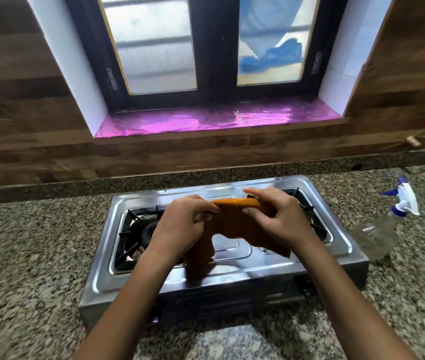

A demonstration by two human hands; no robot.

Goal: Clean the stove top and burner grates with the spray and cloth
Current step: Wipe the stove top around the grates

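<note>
Both of my hands are gripping the cloth (234, 227) above the middle of the stove (258, 274). My left hand (184, 226) is pinching one end of its top edge between thumb and fingers. My right hand (277, 219) is pinching the other end, so the orange fabric is stretching between them while its lower corners are hanging down. The left corner is drooping close to the steel top; whether it is touching, I cannot tell.

The spray bottle (385, 227) is sitting on the counter (37, 255) just beside the stove's right side, blurred and out of both hands. The left grate (129, 229) is lying in place over its burner, and the right grate (307, 207) is mostly hiding behind my right hand.

I am judging this as the readying step: I am spreading or folding the cloth before wiping. Whether the steel is already wet with spray, I cannot tell. The next move is calling for bunching the cloth into a pad in one hand and pressing it flat on the panel between the burners. After that I would be working round the grate prongs without snagging the fabric.
</note>
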